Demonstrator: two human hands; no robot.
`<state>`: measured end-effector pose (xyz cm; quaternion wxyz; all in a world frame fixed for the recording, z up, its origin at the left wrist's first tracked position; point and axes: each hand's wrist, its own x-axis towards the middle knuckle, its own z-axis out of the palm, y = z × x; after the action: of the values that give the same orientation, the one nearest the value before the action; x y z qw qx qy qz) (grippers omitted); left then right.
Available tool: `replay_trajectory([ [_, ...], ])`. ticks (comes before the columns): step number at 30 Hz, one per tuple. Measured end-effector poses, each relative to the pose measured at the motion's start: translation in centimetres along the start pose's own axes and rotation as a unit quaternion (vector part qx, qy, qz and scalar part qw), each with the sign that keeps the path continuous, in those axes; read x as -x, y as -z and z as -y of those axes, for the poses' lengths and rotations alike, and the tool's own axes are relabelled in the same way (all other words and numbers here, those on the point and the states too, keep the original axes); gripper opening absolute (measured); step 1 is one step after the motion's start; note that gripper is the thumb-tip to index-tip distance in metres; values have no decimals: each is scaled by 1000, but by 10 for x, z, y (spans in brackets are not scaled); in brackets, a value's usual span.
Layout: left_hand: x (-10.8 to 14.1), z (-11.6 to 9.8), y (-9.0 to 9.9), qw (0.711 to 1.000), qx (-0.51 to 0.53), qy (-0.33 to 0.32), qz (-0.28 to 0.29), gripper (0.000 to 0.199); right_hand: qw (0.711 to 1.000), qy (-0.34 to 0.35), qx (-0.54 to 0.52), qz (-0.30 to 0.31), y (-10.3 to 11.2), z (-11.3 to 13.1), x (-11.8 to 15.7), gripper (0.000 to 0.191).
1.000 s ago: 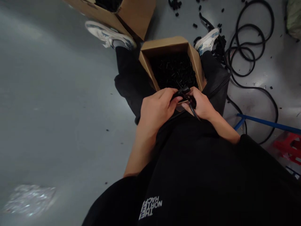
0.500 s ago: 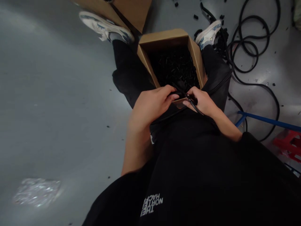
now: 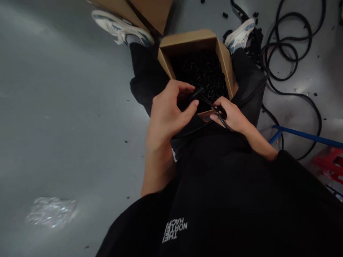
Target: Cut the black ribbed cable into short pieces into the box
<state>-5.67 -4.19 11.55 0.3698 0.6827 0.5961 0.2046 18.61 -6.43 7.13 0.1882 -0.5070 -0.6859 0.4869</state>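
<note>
**Left hand:** The left hand (image 3: 168, 114) is held above the near edge of the box, over the lap.

**Left fingers:** The left fingers (image 3: 189, 104) are closed around the ribbed black end of the cable.

**Right hand:** The right hand (image 3: 232, 117) is held just to the right of the left hand, beside the near box wall.

**Right fingers:** The right fingers (image 3: 218, 116) are closed in a pinch on the thin cable.

**Item held:** A black cable (image 3: 207, 101) is stretched between both hands, above the near part of the box.

**Box:** An open cardboard box (image 3: 187, 39) stands between the knees and is filled with small black plastic pieces (image 3: 200, 73).

**Floor, far left:** A second cardboard box (image 3: 144, 14) is seen beyond the left shoe (image 3: 120, 28).

**Floor, far right:** Loose coils of black cable (image 3: 285, 46) and scattered black pieces (image 3: 225, 15) are seen beside the right shoe (image 3: 239, 35).

**Floor, right:** A blue metal bar (image 3: 302, 136) lies near a red plastic stool (image 3: 331, 162).
</note>
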Motion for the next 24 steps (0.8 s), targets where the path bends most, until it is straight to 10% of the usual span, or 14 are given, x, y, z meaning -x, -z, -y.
replay_trajectory([
  [24, 3, -10, -15, 997, -78, 26, -4, 25, 995, -38, -85, -34, -13, 2, -2, 43],
])
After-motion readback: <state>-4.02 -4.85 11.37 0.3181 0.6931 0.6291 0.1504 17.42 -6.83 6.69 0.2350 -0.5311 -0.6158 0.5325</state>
